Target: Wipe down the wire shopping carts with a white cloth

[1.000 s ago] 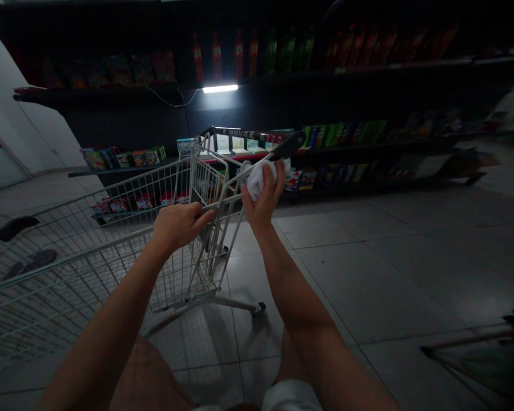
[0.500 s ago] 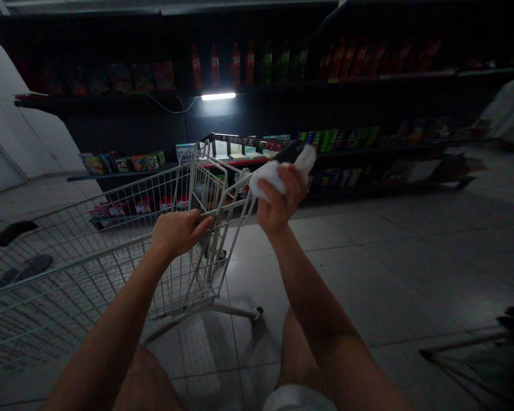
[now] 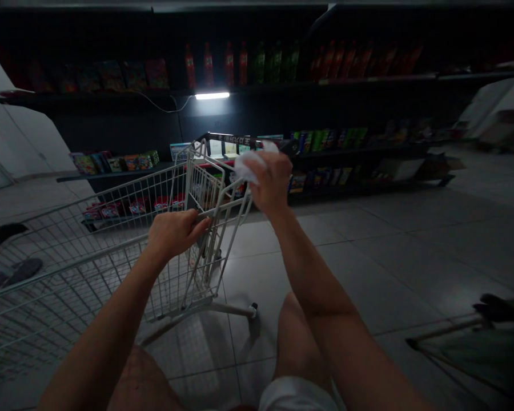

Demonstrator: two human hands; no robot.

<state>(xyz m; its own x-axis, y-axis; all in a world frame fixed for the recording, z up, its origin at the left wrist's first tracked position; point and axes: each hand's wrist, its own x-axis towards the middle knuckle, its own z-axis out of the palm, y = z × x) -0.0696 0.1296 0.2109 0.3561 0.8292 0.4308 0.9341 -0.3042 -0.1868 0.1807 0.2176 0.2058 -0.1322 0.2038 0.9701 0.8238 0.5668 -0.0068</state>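
A wire shopping cart [image 3: 124, 245] stands in front of me, its dark handle bar [image 3: 235, 138] at the far end of the frame. My left hand [image 3: 174, 231] is closed around the cart's top rim near the rear corner. In my right hand [image 3: 272, 178] is a crumpled white cloth [image 3: 249, 165], pinched in bent fingers. That hand is up by the handle's near end and covers part of it; whether the cloth touches the bar I cannot tell.
Dark shelves behind the cart carry red bottles [image 3: 208, 64], green bottles [image 3: 276, 61] and snack packs [image 3: 111, 162]. A lit tube lamp [image 3: 212, 96] hangs under one shelf. A cart wheel [image 3: 253, 310] rests on the tiled floor. At lower right is a folding stool [image 3: 462, 348].
My right hand has moved slightly left and up with the cloth, inward along the handle. The left hand keeps its grip on the rim. The view has shifted a little.
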